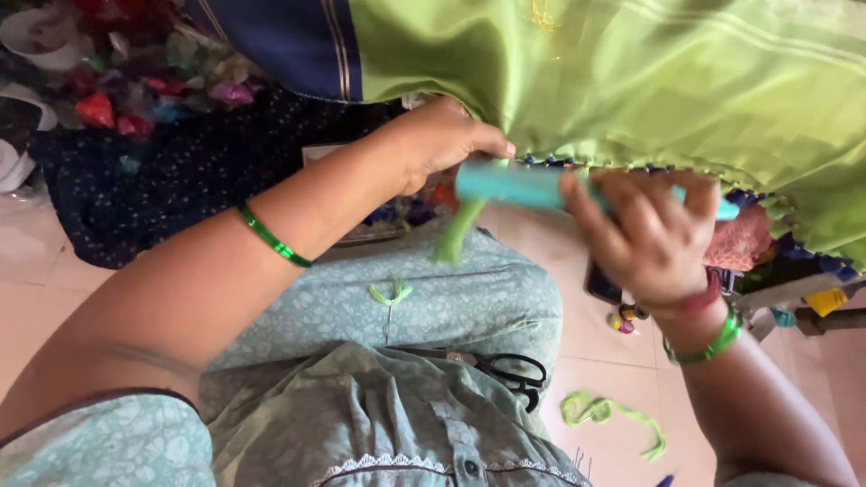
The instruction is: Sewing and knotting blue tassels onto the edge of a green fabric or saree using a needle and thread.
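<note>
A shiny green cloth (686, 81) with a dark blue border hangs across the top of the view. My left hand (442, 140) pinches its lower edge, and a bunch of green threads (456, 230) hangs down below that hand. My right hand (645, 239) is closed around a flat turquoise tool (514, 185) held level against the beaded hem of the cloth. Both wrists wear green bangles.
Black-handled scissors (514, 370) lie on my lap over the pale green patterned clothing. A small green thread tuft (390, 293) rests on my knee. Green thread scraps (613, 419) lie on the tiled floor. Coloured scraps (144, 81) sit on dark cloth at upper left.
</note>
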